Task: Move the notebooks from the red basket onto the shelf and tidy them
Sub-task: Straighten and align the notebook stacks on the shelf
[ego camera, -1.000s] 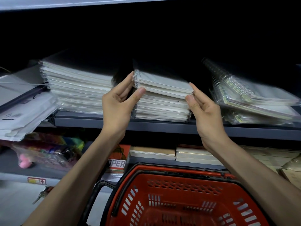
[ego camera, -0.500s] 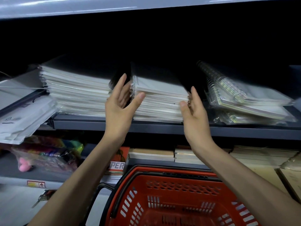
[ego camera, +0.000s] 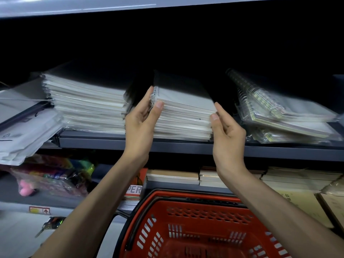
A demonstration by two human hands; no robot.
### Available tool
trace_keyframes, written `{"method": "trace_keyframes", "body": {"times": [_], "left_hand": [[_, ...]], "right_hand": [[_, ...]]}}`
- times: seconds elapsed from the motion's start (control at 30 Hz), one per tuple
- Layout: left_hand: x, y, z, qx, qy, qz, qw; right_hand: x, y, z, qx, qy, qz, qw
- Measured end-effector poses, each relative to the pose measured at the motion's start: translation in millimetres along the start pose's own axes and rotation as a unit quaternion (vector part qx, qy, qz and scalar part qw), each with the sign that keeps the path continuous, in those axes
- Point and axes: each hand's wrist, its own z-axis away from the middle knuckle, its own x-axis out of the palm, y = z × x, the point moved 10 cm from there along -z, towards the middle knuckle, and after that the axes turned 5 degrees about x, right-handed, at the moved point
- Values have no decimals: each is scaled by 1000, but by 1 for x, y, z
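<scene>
A middle stack of white spiral notebooks [ego camera: 184, 116] lies on the dark grey shelf [ego camera: 186, 146]. My left hand [ego camera: 139, 123] grips the stack's upper left corner, thumb on the front edge and fingers by the spiral. My right hand [ego camera: 227, 133] rests against the stack's right front corner, fingers spread and thumb touching the page edges. Below my arms stands the red basket [ego camera: 201, 226]; no notebook shows in the part of it that I see.
A taller notebook stack [ego camera: 87, 107] sits to the left, and wrapped spiral notebooks [ego camera: 283, 116] lean at the right. White packets [ego camera: 24, 135] overhang the shelf's left end. The lower shelf holds brown-covered books [ego camera: 173, 176] and colourful bagged items [ego camera: 48, 175].
Both hands have closed in on the middle stack: the left thumb now presses its front edge and the right thumb has come onto its right corner. The view has shifted slightly.
</scene>
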Motion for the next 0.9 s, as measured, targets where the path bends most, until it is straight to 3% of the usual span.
{"method": "trace_keyframes", "body": {"times": [0.27, 0.43, 0.6, 0.9], "left_hand": [[-2, -2, 3, -6, 8, -15, 1000], [-3, -27, 14, -44, -61, -124, 989], [-12, -21, 25, -31, -62, -246, 967], [-26, -18, 21, -49, 14, -291, 955]], "right_hand": [[-1, -4, 5, -6, 3, 6, 1000], [3, -2, 8, 34, -75, 137, 987], [6, -2, 5, 39, -104, 289, 951], [11, 15, -8, 5, -99, 260, 961]]}}
